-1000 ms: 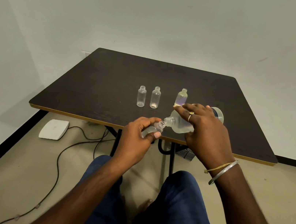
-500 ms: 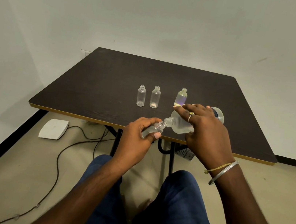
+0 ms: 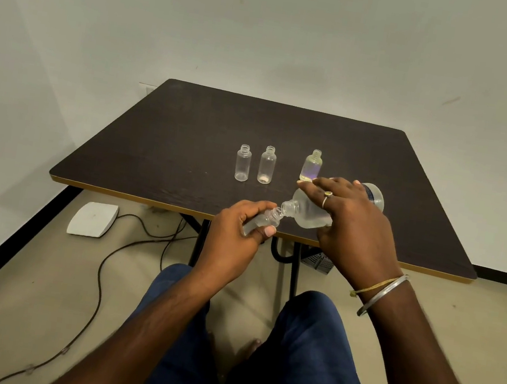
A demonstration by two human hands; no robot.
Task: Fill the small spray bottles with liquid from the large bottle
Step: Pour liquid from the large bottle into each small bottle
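Note:
My right hand (image 3: pixel 352 226) grips the large clear bottle (image 3: pixel 306 214), tipped on its side with its neck pointing left. Its mouth meets the open neck of a small clear bottle (image 3: pixel 269 219) that my left hand (image 3: pixel 235 238) holds tilted over the near edge of the dark table (image 3: pixel 190 123). Three more uncapped small bottles stand upright on the table: an empty one (image 3: pixel 243 163), another beside it (image 3: pixel 267 165), and one with liquid (image 3: pixel 311 166) just behind my right hand.
A white pad (image 3: pixel 93 219) and a dark cable (image 3: pixel 102 268) lie on the floor at the left. The table's legs (image 3: pixel 294 270) stand in front of my knees. A wall runs close behind and left of the table.

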